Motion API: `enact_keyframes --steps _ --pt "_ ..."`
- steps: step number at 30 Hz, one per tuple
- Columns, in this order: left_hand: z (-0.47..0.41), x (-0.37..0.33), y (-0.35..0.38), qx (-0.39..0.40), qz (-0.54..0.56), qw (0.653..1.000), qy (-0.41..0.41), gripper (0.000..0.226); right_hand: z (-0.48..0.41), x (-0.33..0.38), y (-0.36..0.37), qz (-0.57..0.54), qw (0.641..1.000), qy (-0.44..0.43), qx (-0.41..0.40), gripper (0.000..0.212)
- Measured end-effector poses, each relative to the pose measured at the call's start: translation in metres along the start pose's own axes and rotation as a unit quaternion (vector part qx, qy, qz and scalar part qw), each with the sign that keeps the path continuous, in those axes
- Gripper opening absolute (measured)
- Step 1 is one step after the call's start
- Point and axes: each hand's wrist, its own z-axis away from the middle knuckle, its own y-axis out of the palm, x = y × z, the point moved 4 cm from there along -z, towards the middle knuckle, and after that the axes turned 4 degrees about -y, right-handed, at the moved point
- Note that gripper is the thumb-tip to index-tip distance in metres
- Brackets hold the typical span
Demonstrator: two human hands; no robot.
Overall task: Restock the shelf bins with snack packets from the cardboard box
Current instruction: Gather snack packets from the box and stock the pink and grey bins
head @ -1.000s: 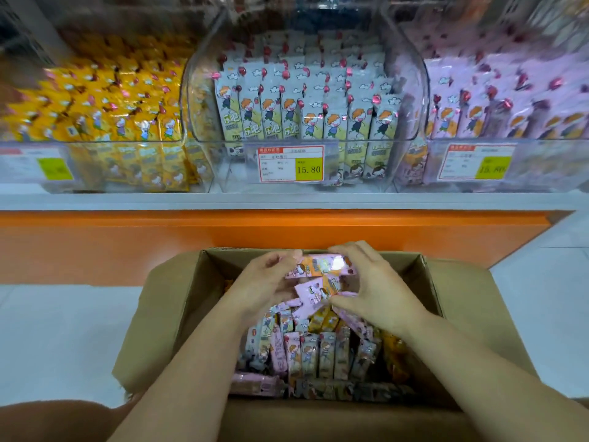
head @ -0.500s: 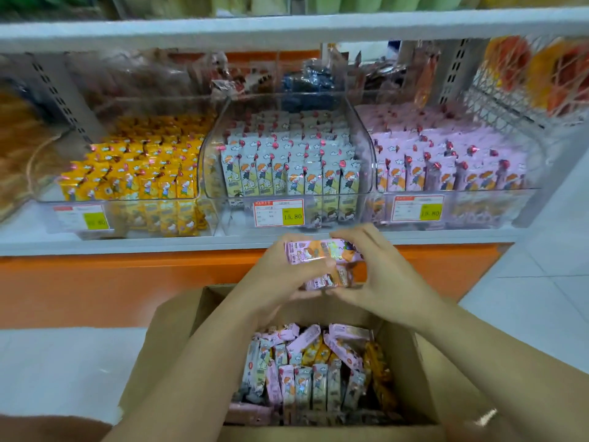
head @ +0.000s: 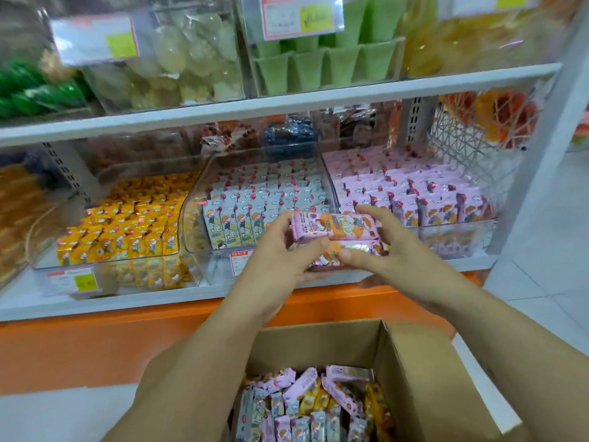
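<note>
stack: small stack of pink foil snack packets (head: pixel 334 226), held level between both hands, in front of the shelf bins
left hand (head: pixel 277 253): grip clamped on the stack's left end, thumb across the front
right hand (head: pixel 395 250): grip clamped on the right end, index finger over the top
box: open brown cardboard box (head: pixel 318 346) below the hands, mixed packets inside
bin: clear plastic bin of pink packets (head: pixel 459 236), just behind and right of the stack
</note>
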Motion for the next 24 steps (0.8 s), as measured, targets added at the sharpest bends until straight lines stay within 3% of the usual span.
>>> enact_keyframes --steps 4,8,11,13,17,21,24 --pt "-0.012 -0.005 0.01 0.002 0.021 1.0 -0.004 0.024 -0.009 0.001 -0.02 -0.214 0.974 0.065 -0.036 0.058" --pt "-0.03 -0.016 0.023 0.022 -0.028 0.999 0.021 0.029 -0.02 0.011 -0.045 -0.218 0.973 0.022 -0.073 0.037" --pt "-0.045 -0.029 0.028 -0.006 -0.178 0.981 0.08 0.035 -0.029 0.024 -0.073 -0.052 0.985 -0.074 -0.147 0.032" --pt "-0.056 -0.033 0.028 -0.047 -0.315 0.94 0.121 0.04 -0.032 0.033 -0.089 0.129 0.961 -0.141 -0.2 0.03" --pt "-0.07 -0.017 0.033 -0.033 -0.519 0.84 0.154 0.04 -0.044 0.033 -0.093 0.385 0.898 -0.167 -0.134 0.031" --pt "-0.074 0.0 0.035 -0.012 -0.535 0.833 0.14 0.036 -0.058 0.02 -0.078 0.515 0.852 -0.094 -0.021 0.037" --pt "-0.074 0.005 0.035 -0.006 -0.519 0.843 0.139 0.034 -0.066 0.003 -0.066 0.526 0.847 -0.075 0.013 0.048"
